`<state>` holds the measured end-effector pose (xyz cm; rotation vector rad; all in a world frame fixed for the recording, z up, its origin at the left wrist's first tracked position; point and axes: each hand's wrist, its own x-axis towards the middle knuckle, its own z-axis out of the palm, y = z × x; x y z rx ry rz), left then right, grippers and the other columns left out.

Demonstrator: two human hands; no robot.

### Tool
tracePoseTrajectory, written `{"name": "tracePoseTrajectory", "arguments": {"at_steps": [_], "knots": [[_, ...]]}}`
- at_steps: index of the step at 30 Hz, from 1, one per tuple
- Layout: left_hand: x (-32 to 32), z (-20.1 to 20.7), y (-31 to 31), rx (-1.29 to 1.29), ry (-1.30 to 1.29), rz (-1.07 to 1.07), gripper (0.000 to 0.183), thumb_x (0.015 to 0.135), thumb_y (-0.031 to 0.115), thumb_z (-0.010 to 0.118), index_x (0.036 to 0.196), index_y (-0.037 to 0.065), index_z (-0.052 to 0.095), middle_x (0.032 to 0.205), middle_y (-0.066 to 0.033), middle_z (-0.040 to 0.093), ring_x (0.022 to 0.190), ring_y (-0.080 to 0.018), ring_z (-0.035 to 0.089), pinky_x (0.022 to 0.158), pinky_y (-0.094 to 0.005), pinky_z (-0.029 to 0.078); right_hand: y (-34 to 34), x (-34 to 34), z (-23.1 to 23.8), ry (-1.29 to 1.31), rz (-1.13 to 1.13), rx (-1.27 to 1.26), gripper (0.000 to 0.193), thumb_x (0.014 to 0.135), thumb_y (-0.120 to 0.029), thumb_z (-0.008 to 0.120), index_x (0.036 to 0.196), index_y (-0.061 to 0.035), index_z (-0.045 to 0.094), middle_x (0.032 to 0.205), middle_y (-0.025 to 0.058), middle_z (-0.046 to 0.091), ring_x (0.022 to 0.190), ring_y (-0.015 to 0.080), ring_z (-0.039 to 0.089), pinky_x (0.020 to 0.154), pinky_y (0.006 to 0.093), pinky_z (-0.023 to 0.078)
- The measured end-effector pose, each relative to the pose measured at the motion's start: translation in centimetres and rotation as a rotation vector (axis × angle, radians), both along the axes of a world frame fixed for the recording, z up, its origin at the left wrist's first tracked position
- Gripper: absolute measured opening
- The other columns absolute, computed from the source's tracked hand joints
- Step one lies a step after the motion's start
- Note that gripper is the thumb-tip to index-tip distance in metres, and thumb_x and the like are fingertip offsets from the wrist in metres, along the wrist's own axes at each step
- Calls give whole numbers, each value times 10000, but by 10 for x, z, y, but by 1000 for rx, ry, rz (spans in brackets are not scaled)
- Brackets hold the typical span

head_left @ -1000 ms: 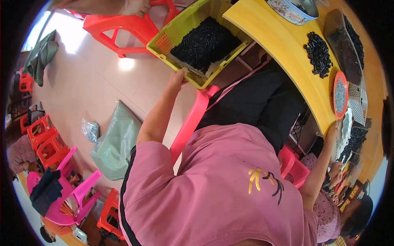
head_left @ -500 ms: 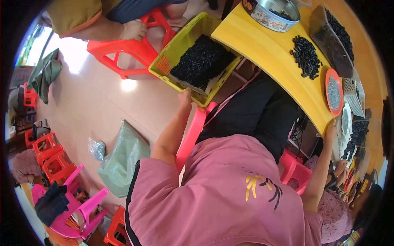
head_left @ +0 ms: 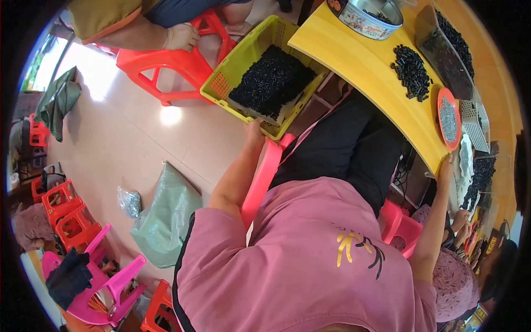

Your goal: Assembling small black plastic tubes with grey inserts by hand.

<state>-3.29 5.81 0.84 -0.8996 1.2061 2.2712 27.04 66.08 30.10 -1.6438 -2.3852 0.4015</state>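
Note:
At the near rim of a yellow plastic basket [head_left: 235, 114], my left hand [head_left: 255, 130] is closed on the edge. Inside the basket lies a heap of short black pieces [head_left: 271, 77], on what looks like a pale liner. My right hand [head_left: 446, 165] is at the edge of the yellow tabletop [head_left: 354, 72], just below an orange-red plate [head_left: 456, 135] of small silvery pieces. Its fingers are too small and partly hidden to make out. A loose pile of black pieces [head_left: 411, 73] lies farther up the tabletop.
A round tin [head_left: 368, 26] and a clear bin [head_left: 437, 58] of black pieces stand on the table, with a perforated metal box [head_left: 477, 126] nearby. A person sits by a red stool [head_left: 166, 69] at the upper left. A green sack [head_left: 168, 221] lies on the floor.
The view has shifted slightly, and my torso leans a little to the right. My left hand stays on the basket rim and my right hand stays by the table edge.

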Motion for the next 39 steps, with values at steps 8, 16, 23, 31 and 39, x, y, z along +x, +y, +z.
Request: {"name": "tracePoseTrajectory", "arguments": {"at_steps": [8,16,23,31,39], "knots": [[-23,-7,7,38,61,103,391,651,-134,407,987,48,488,884,-99,505,790,-287,541,674,-408,517,6,2,-1,58,-94,-28,688,934,-515,333,1145,101,555,1082,313,595,1026,400,587,875,431,440],[-12,22,-7,76,192,52,453,644,-174,445,1039,42,494,919,-119,535,805,-293,567,630,-392,524,0,3,3,67,-61,-18,704,938,-527,323,1117,106,573,1066,306,604,1031,407,582,874,431,435],[-21,65,1,-122,1,64,319,671,-141,439,926,48,473,745,-99,492,635,-285,546,502,-394,483,-2,2,6,136,-75,-108,704,945,-529,315,1137,96,574,1089,275,608,1021,353,601,841,409,465],[-20,37,-13,-21,114,63,690,684,-174,369,1271,190,350,970,-97,502,782,-269,560,532,-380,513,-10,-3,9,30,-112,-55,714,944,-536,308,1164,95,558,1111,271,603,1058,366,583,883,413,441],[-10,38,-8,-3,143,76,717,669,-163,376,1290,194,351,1043,-57,509,841,-239,538,585,-319,495,1,6,-1,53,-79,0,731,938,-546,301,1100,108,586,1052,306,611,1020,410,589,864,455,443]]}}
